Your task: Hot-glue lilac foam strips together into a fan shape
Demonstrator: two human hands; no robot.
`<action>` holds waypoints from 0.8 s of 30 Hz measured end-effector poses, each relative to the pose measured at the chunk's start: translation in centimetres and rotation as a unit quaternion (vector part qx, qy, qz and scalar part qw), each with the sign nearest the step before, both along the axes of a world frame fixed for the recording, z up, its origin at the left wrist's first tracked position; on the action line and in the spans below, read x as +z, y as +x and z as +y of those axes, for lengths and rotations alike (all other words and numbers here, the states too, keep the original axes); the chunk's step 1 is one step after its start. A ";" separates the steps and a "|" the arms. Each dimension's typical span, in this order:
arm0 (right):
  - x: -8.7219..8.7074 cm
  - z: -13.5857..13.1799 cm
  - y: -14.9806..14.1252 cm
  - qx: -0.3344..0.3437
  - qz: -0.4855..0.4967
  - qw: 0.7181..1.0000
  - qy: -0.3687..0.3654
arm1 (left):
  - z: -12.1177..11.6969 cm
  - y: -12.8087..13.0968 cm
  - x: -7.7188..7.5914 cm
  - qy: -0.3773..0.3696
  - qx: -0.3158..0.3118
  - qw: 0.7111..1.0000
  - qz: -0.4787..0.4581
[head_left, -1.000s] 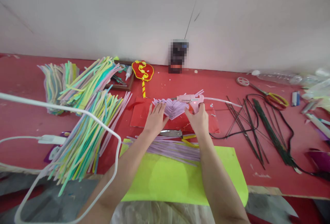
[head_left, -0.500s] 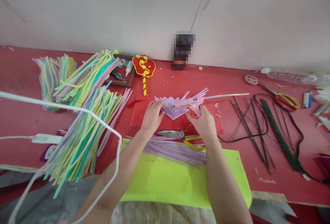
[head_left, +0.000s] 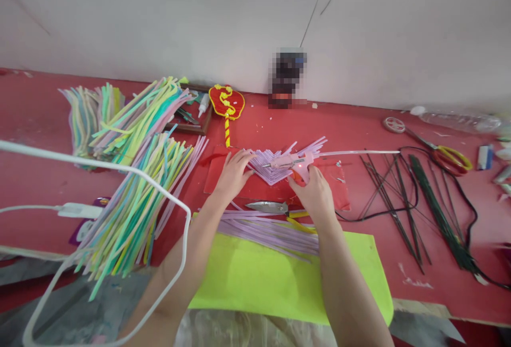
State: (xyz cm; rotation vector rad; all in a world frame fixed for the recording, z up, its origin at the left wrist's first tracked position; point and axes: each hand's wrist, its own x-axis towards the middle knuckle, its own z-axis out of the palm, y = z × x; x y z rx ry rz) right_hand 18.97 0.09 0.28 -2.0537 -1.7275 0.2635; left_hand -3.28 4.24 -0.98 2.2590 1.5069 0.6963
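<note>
A V-shaped piece of lilac pipe cleaners [head_left: 271,174] lies on a red board [head_left: 255,190] in the middle of the table. My left hand [head_left: 235,174] has its fingers and thumb closed on the left edge of this piece. In my right hand [head_left: 315,192] is a pink hot glue gun [head_left: 302,165], held by its handle. Its metal nozzle points left over the lilac piece, and a clear glue stick [head_left: 359,153] juts out behind it. Loose lilac pipe cleaners [head_left: 263,232] lie under my forearms, beside a pair of scissors [head_left: 271,207] with yellow handles.
Bundles of pastel pipe cleaners [head_left: 131,203] spread on the left, near a white power cord [head_left: 175,200]. Behind stands a red and yellow fan shape [head_left: 227,103]. At right lie dark wires [head_left: 435,208], larger scissors [head_left: 451,158] and a plastic bottle [head_left: 459,119]. A yellow-green sheet [head_left: 259,278] covers the front edge.
The view has shifted slightly, so most things sit a little further right. Both hands keep their hold, and the glue gun stays over the lilac piece.
</note>
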 end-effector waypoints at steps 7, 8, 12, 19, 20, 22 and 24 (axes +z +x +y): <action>0.2 0.3 0.7 -0.022 -0.001 1.000 0.002 | 0.3 -0.6 -0.4 -0.008 0.003 0.999 0.049; 0.2 0.3 0.8 -0.024 -0.002 1.000 0.006 | 0.3 -0.6 -0.3 -0.005 0.008 0.999 0.049; 0.3 0.3 1.1 -0.024 -0.003 1.000 0.014 | 0.0 -0.3 0.1 0.004 0.030 0.999 0.044; 0.2 -0.2 -0.4 0.000 -0.009 1.000 0.015 | 0.1 -0.9 0.3 -0.022 0.034 0.999 -0.009; 0.2 -0.3 -0.8 0.001 -0.011 1.000 0.014 | 0.2 -1.0 0.3 -0.027 0.034 0.999 -0.022; 0.1 -0.4 -1.6 -0.001 -0.014 1.000 0.011 | 0.4 -1.2 0.3 -0.031 0.038 0.998 -0.044; 0.1 -0.5 -2.2 0.001 -0.017 1.000 0.011 | 0.5 -1.3 0.3 -0.033 0.045 0.997 -0.057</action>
